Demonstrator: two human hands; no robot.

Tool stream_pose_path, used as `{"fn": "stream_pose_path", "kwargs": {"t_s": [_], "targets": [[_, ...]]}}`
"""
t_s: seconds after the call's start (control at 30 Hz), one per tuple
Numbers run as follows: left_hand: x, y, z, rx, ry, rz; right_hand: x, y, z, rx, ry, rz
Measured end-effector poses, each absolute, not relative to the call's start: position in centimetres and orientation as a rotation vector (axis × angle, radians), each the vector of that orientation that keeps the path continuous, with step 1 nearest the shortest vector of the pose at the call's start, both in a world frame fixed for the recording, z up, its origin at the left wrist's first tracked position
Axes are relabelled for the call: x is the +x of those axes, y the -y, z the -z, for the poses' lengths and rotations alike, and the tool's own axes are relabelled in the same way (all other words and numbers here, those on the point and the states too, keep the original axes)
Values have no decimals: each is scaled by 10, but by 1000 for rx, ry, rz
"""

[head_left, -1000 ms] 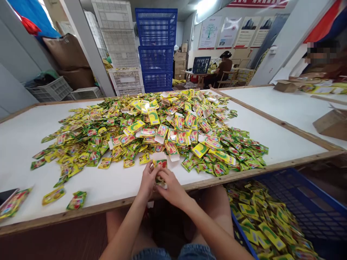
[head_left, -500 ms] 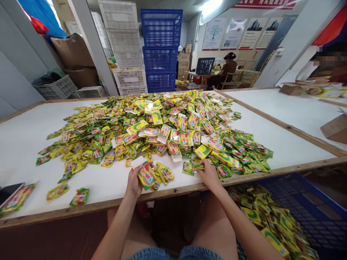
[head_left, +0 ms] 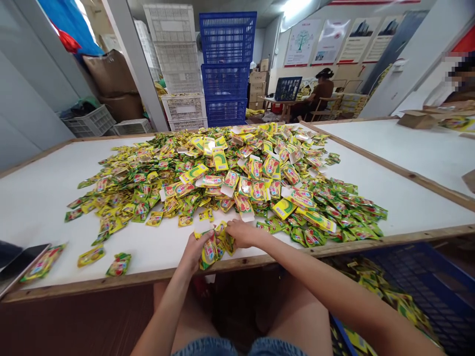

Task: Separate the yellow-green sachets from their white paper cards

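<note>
By the look of it, I'm in a small packing workshop. A broad white table (head_left: 156, 247) edged in wood carries a great heap of bright sachets (head_left: 117, 220) and printed boxes (head_left: 220, 159), and a blue crate (head_left: 445, 279) low at its right holds more packs. Beyond it, white plastic crates (head_left: 172, 57) and blue ones (head_left: 227, 39) stand stacked high, brown cartons (head_left: 257, 90) near them. Farther back, a person (head_left: 322, 94) sits at another table (head_left: 279, 101), below wall posters (head_left: 301, 43).
</note>
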State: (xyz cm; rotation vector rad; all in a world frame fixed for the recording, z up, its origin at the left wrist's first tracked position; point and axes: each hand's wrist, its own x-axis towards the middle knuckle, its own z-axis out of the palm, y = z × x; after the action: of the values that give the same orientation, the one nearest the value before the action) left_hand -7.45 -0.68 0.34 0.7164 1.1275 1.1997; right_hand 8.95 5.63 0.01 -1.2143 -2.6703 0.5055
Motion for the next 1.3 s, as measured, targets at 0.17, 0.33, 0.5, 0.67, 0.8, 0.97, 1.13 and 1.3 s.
{"fn": "stream_pose_path", "kwargs": {"t_s": [0.17,0.33,0.5,0.67,0.8,0.97,1.13,1.3], "targets": [[-77,8,1,744,-1066,-1195,103,-41,8,-1262,2638,-549],[-71,7,-1,790,-1013,-1135,121,-35,-6,-1236,2503,-691],[-60,0,-4,995,-1065,-1084,125,-41,-53,-1145,2169,-888],[-50,-5,-10,1211,-1048,-987,108,-44,-81,-971,2469,-586],[-47,-5,-13,1319,-1033,-940,93,-44,-78,-902,2650,-369],[-50,-6,-7,1234,-963,-956,86,-38,-67,-863,2605,-314],[-51,-6,-3,1126,-930,-1028,94,-26,-65,-855,2548,-424],[-49,-6,-2,1187,-883,-990,95,-26,-61,-959,2426,-324]]}}
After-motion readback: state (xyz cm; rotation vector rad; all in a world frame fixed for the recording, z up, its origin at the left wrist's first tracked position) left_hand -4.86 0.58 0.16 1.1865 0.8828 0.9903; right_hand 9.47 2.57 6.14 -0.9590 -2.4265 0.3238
